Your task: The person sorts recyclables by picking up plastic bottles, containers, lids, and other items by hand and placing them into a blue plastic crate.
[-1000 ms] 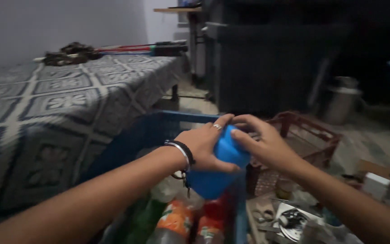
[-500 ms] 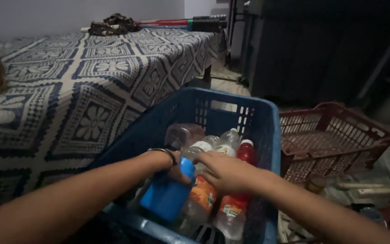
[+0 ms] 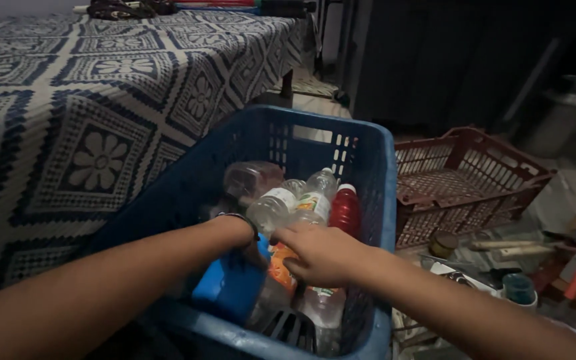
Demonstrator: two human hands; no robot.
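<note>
The left hand (image 3: 251, 248) reaches down into the crate (image 3: 375, 173), its fingers hidden behind the blue container (image 3: 228, 287); it seems to grasp that container's top, though I cannot tell how firmly. The right hand (image 3: 321, 253) lies curled over an orange-labelled bottle (image 3: 280, 267), fingers bent on it, loosely closed rather than clenched.

The container stands low in the crate's near left corner, touching the bottles beside it. Further in lie clear bottles (image 3: 281, 203) and a red bottle (image 3: 345, 208), packed close.

To seat the container well, it is best kept upright while the right hand presses the bottles aside, so nothing wedges beneath it.

A patterned cloth (image 3: 101, 120) covers the bed on the left; a red-brown crate (image 3: 468, 180) sits to the right.
</note>
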